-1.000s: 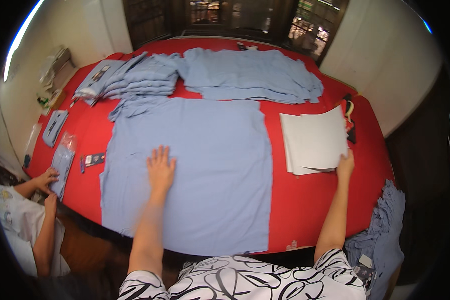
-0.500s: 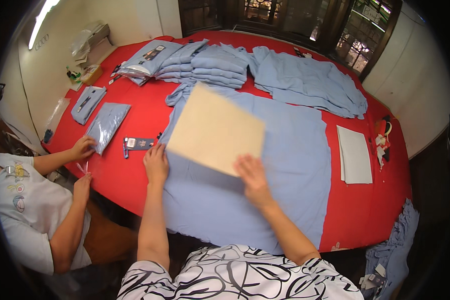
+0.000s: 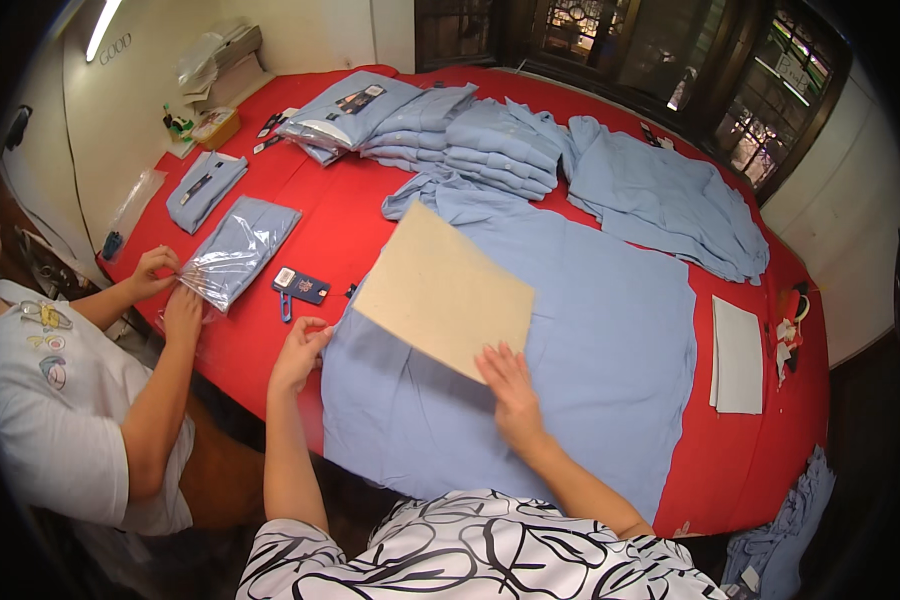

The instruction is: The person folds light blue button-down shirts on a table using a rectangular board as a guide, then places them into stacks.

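A light blue garment (image 3: 600,330) lies spread on the red-covered table. Over it is a tan cardboard sheet (image 3: 450,285), turned at an angle, with a shadow under its near edge. My right hand (image 3: 515,400) grips the sheet at its near right corner, fingers flat on top and thumb hidden. At the garment's left edge, my left hand (image 3: 300,355) has its fingers bent together, pinching the cloth. Just beyond that hand lie a dark blue hang tag (image 3: 308,287) and a blue clip (image 3: 286,307).
Folded blue garments (image 3: 500,145) are stacked at the back, beside loose ones (image 3: 670,200). On the left, a co-worker's hands (image 3: 175,290) hold a bagged garment (image 3: 245,245). White sheets (image 3: 736,355) and a tape roll (image 3: 800,305) lie right. More garments (image 3: 785,530) hang low right.
The cardboard sheet has come nearer, with my right hand still at its corner. My left fingers have curled at the garment's edge. The co-worker's hands have come together at the bag.
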`<state>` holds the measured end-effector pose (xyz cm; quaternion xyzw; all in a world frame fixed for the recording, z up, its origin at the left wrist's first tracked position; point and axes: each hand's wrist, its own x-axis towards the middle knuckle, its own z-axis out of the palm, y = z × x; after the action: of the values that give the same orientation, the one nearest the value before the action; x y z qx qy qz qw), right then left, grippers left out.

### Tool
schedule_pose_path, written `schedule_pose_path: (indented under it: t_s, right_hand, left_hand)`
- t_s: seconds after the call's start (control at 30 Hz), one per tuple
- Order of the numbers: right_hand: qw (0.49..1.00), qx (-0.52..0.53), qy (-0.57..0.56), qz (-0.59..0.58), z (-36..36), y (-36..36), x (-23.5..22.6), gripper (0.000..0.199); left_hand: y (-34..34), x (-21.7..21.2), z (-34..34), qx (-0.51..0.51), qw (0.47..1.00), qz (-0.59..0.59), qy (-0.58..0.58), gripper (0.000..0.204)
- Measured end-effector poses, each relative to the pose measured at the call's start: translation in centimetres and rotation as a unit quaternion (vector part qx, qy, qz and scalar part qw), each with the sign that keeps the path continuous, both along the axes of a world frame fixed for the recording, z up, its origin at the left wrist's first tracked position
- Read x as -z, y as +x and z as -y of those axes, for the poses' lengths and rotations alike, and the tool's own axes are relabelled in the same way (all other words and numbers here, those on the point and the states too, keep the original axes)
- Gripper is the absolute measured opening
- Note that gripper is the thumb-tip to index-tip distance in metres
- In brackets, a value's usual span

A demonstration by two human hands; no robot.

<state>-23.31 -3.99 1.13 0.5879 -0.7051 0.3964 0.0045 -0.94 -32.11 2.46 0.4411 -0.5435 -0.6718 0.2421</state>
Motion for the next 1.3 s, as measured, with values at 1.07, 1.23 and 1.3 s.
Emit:
schedule_pose_path:
  t_s: [1.07, 1.23, 1.3]
  right_hand:
    - [0.979, -0.031, 0.141, -0.141, 2.4, 4.7, 2.1, 0.055]
    - [0.980, -0.034, 0.141, -0.133, 2.2, 4.4, 2.1, 0.055]
    - [0.980, -0.040, 0.139, -0.133, 2.2, 4.6, 2.0, 0.054]
  left_hand:
    - [-17.1, 3.1, 3.4, -0.046, 0.788, 0.290, -0.541, 0.038]
    - [-19.0, 1.9, 10.0, 0.062, 0.881, 0.254, -0.393, 0.025]
    - [-18.4, 2.1, 12.9, 0.056, 0.920, 0.215, -0.322, 0.026]
